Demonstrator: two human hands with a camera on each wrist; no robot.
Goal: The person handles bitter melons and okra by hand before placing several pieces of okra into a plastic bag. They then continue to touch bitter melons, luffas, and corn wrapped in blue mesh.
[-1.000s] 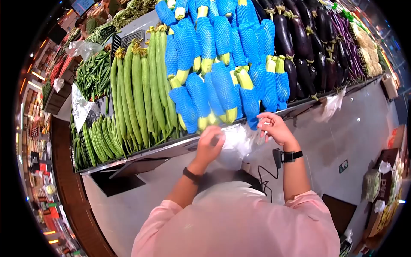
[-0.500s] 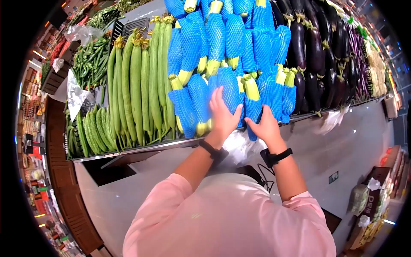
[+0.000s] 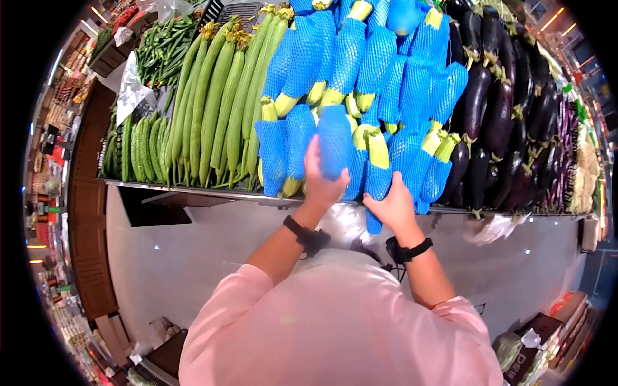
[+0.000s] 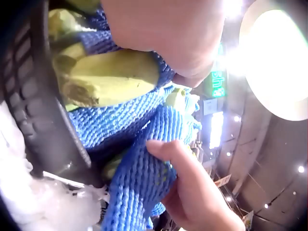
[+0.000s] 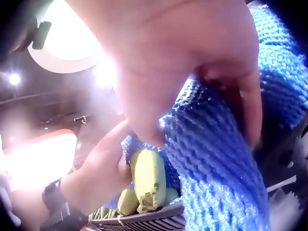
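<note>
My left hand (image 3: pixel 324 183) grips a pale green zucchini in a blue foam net (image 3: pixel 335 141), raised over the pile and blurred in the head view. In the left wrist view its bare stem end (image 4: pixel 113 74) sticks out below that hand. My right hand (image 3: pixel 394 202) holds another netted zucchini (image 3: pixel 378 177) at the front edge of the pile. The thumb (image 4: pixel 166 150) lies across its net in the left wrist view. The right wrist view shows the fingers curled round this net, its loose end (image 5: pixel 224 207) hanging down.
Several more netted zucchini (image 3: pixel 415 90) lie in rows behind. Long green gourds (image 3: pixel 222 109) and ridged bitter gourds (image 3: pixel 147 145) stand to the left, eggplants (image 3: pixel 499 109) to the right. A dark crate rim (image 4: pixel 53 96) borders the front. A clear plastic bag (image 3: pixel 347 222) hangs below it.
Both hands have moved from the front edge up to the zucchini. The left now grips one and has lifted it; the right has closed round another. The head view has turned slightly.
</note>
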